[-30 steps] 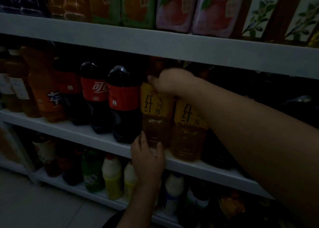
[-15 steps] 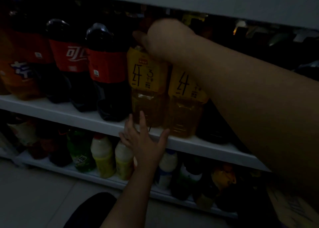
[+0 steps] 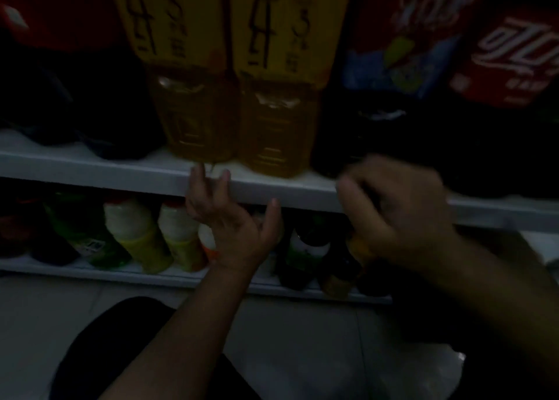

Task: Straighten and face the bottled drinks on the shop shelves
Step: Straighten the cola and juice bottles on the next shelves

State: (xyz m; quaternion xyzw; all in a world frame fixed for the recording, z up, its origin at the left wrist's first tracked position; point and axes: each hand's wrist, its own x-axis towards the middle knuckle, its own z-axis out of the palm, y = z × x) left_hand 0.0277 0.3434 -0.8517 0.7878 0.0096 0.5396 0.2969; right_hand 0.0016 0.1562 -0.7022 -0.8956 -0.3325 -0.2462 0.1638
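Two tea bottles with yellow labels, one on the left (image 3: 193, 112) and one on the right (image 3: 278, 127), stand side by side on the white middle shelf (image 3: 90, 172), labels facing me. My left hand (image 3: 236, 227) is spread open below them, its fingertips touching the shelf's front edge. My right hand (image 3: 399, 215) is blurred in front of the shelf edge further right, fingers curled downward. It overlaps the top of an amber bottle (image 3: 348, 272) on the lower shelf; whether it holds that bottle is unclear.
Dark cola bottles flank the tea, one at the left (image 3: 106, 112) and a red-labelled one at the right (image 3: 511, 60). The lower shelf holds a green bottle (image 3: 84, 236), white-and-yellow bottles (image 3: 133, 233) and a green-labelled dark bottle (image 3: 308, 248). Tiled floor (image 3: 302, 339) lies below.
My right hand has left the top of the tea bottle and dropped to the shelf edge on the right. My view has moved lower and closer. My left hand stays at the shelf edge.
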